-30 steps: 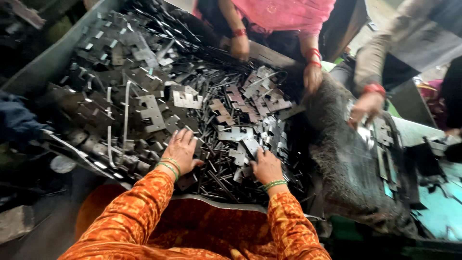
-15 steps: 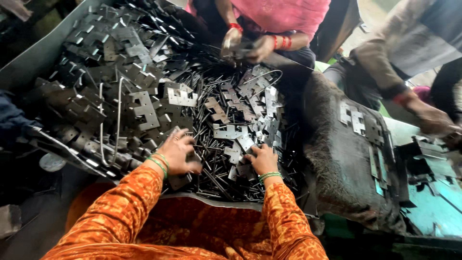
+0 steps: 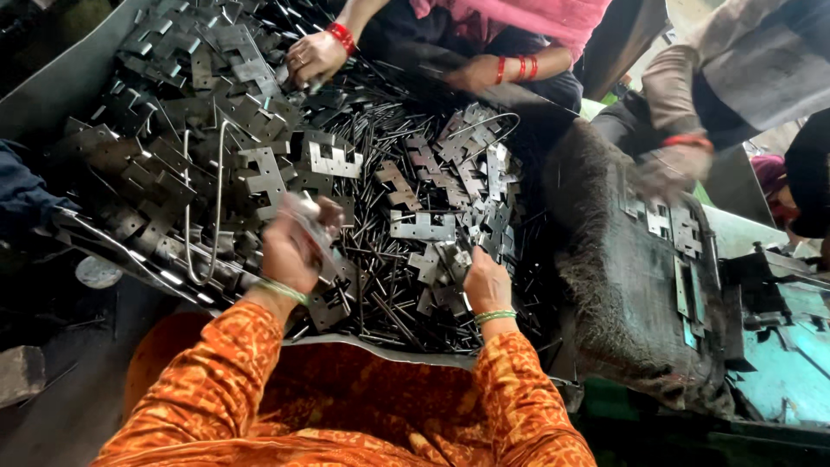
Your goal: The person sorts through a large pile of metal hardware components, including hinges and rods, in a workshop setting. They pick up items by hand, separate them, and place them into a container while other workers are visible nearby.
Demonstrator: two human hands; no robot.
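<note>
left hand [image 3: 294, 246] lifted a bit above the big heap of metal pieces [image 3: 259, 147], fingers curled tight around a flat metal plate [image 3: 309, 227], blurred. right hand [image 3: 487, 281] down flat on the near edge of the heap, fingers bent into some notched plates [image 3: 437, 264]; cannot tell if anything is really gripped there. green bangles on both wrists, orange patterned sleeves [image 3: 216, 372] below.

heap lying in a wide grey tray [image 3: 69, 78], full of flat notched plates and thin dark pins [image 3: 380, 294]. long bent wire [image 3: 216, 199] lying on the heap, just left of the held plate. one bright plate with holes [image 3: 333, 162] on the heap, a little past the left hand.

at the far side of the heap, 2 hands of another person in pink, red bangles [image 3: 341, 36] on the wrists. right of the heap, a dark furry mat [image 3: 605, 285] with a few plates on it, and a third person's blurred hand [image 3: 670, 169] over it.
</note>
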